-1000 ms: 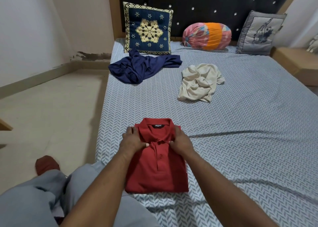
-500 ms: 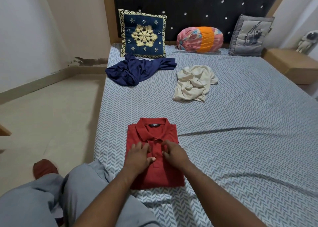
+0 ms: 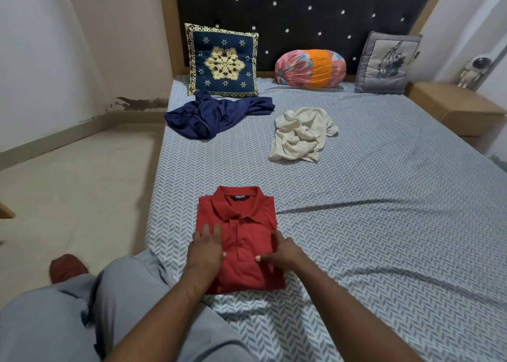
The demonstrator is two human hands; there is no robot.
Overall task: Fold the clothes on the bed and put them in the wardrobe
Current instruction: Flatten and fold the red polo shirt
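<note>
Bed sheet [image 3: 356,224], near edge: both forearms reach forward. Left hand [image 3: 204,248] lies flat on the folded red polo shirt [image 3: 244,216], fingers straight and slightly apart. Right hand [image 3: 282,252] presses the shirt's right edge, fingers extended, thumb splayed. Farther off lie a crumpled navy garment [image 3: 216,115] and a cream garment [image 3: 301,134].

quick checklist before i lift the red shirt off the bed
Red polo shirt folded into a neat rectangle, collar on top: ok.
Left hand has a grip for lifting: not ok, it lies flat on the shirt.
Right hand has a grip: not ok, also flat.
Crumpled navy blue garment and crumpled cream garment lie apart from the shirt: ok.
Wardrobe open: cannot tell, not in view.
</note>
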